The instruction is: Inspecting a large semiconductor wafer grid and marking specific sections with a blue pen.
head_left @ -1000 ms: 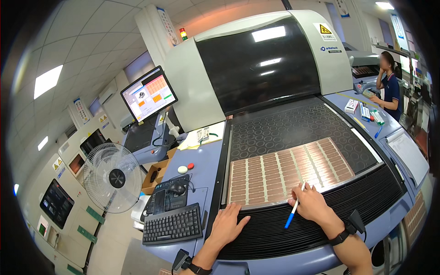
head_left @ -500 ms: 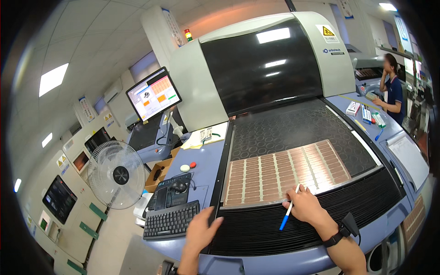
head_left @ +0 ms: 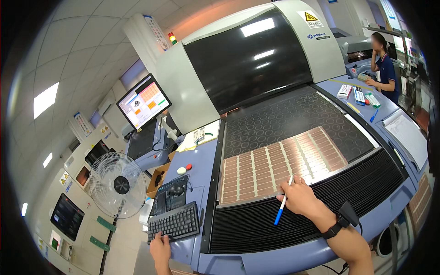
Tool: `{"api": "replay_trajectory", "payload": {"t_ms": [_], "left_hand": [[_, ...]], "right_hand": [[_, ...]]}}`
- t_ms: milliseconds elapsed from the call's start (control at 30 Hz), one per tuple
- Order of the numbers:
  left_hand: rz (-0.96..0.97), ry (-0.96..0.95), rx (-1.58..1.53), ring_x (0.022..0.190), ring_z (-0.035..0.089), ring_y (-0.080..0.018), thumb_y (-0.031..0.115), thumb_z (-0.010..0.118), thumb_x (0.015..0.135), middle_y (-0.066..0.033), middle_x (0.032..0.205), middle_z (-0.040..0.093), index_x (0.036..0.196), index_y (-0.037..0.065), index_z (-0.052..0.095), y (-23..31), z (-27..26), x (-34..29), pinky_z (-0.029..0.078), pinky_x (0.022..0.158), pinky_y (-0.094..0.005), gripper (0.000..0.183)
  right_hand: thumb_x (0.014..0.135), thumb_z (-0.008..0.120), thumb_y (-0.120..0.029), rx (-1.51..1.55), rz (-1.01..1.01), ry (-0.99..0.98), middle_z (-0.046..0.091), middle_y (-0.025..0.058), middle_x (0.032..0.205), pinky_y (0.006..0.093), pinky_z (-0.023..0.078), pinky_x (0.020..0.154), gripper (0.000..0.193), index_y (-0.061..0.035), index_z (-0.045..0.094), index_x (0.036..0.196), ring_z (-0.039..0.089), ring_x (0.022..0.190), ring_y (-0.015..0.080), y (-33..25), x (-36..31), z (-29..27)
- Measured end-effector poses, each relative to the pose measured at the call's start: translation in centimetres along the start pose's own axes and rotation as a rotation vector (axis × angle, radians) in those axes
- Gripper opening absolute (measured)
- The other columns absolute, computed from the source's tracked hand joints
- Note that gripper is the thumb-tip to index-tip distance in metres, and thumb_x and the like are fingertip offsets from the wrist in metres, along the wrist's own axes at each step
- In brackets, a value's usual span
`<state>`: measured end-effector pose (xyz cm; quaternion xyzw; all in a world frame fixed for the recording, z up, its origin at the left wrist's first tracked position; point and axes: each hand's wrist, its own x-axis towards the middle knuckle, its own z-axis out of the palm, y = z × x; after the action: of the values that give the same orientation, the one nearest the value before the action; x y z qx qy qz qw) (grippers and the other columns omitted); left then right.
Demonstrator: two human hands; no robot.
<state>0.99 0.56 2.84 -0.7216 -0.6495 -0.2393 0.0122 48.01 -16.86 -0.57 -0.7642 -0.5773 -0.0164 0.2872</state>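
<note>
A: In the head view, what is the right hand (head_left: 301, 198) doing?

B: It is closed around a slim white pen (head_left: 283, 202) with a blue end, and that end points down over the black ribbed cover (head_left: 250, 231). I can't tell whether the pen touches the cover.

A: And the panel?

B: The copper-coloured panel (head_left: 261, 171), with its rows of narrow strips, lies flat on the black ring-patterned bed (head_left: 266, 123) of the machine. The right hand is at its near edge; whether skin meets metal isn't clear.

A: Where is the left hand (head_left: 160, 253)?

B: At the near left edge of the black keyboard (head_left: 173, 223), fingers spread a little and holding nothing I can see. I can't tell whether a key is pressed.

A: What is around the keyboard?

B: A dark mouse (head_left: 176, 188) sits just beyond it. Farther up the blue table (head_left: 200, 158) are a white button (head_left: 182, 171) and a red button (head_left: 189, 167), side by side. A lit monitor (head_left: 144, 101) stands beyond those, and a round fan (head_left: 118, 184) is to the left.
</note>
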Motion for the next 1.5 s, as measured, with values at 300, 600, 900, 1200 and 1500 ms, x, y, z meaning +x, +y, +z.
{"api": "replay_trajectory", "payload": {"t_ms": [300, 600, 900, 1200, 1500], "left_hand": [[0.676, -0.079, -0.477, 0.099, 0.070, -0.0312, 0.018, 0.077, 0.084, -0.0168, 0.106, 0.073, 0.113, 0.002, 0.071, 17.7, -0.9, -3.8, 0.053, 0.088, -0.0380, 0.033], [1.157, -0.198, -0.639, 0.076, 0.071, -0.0250, 0.017, 0.077, 0.084, -0.0097, 0.090, 0.074, 0.108, 0.009, 0.075, 26.2, 5.0, -4.4, 0.055, 0.066, -0.0350, 0.025], [1.107, -0.130, -0.833, 0.069, 0.072, -0.0240, 0.007, 0.079, 0.080, -0.0088, 0.084, 0.075, 0.100, 0.007, 0.077, 25.2, 7.2, -5.0, 0.055, 0.061, -0.0326, 0.020], [1.082, -0.127, -0.849, 0.060, 0.068, -0.0191, 0.006, 0.080, 0.080, -0.0088, 0.079, 0.074, 0.098, 0.007, 0.077, 25.1, 7.2, -6.2, 0.050, 0.053, -0.0289, 0.018], [1.048, -0.169, -0.806, 0.062, 0.070, -0.0196, 0.007, 0.081, 0.080, -0.0093, 0.080, 0.074, 0.097, 0.005, 0.076, 25.3, 7.0, -6.5, 0.052, 0.054, -0.0285, 0.018]], "right_hand": [[0.095, 0.065, -0.030, 0.586, -0.053, 0.029, 0.068, 0.0293, 0.104, 0.0415, 0.054, 0.084, 0.043, 0.0038, 0.059, 0.122, 0.068, 0.100, 0.0410, -4.9, 0.4, -3.6], [0.102, 0.057, -0.018, 1.288, 0.056, -0.053, 0.066, 0.0196, 0.118, 0.0305, 0.061, 0.072, 0.033, 0.0041, 0.056, 0.126, 0.070, 0.104, 0.0248, -5.5, 0.5, -1.5], [0.104, 0.054, -0.023, 1.299, 0.142, -0.131, 0.065, 0.0221, 0.118, 0.0354, 0.063, 0.075, 0.034, 0.0043, 0.057, 0.123, 0.071, 0.101, 0.0287, -5.9, 0.6, -2.0], [0.102, 0.055, -0.035, 1.416, 0.290, -0.157, 0.068, 0.0275, 0.112, 0.0363, 0.062, 0.074, 0.045, 0.0064, 0.058, 0.119, 0.072, 0.095, 0.0304, -5.7, 0.5, -2.0], [0.102, 0.055, -0.037, 1.413, 0.298, -0.180, 0.068, 0.0283, 0.110, 0.0367, 0.062, 0.075, 0.049, 0.0081, 0.057, 0.121, 0.072, 0.095, 0.0309, -5.6, 0.5, -2.3]]}}
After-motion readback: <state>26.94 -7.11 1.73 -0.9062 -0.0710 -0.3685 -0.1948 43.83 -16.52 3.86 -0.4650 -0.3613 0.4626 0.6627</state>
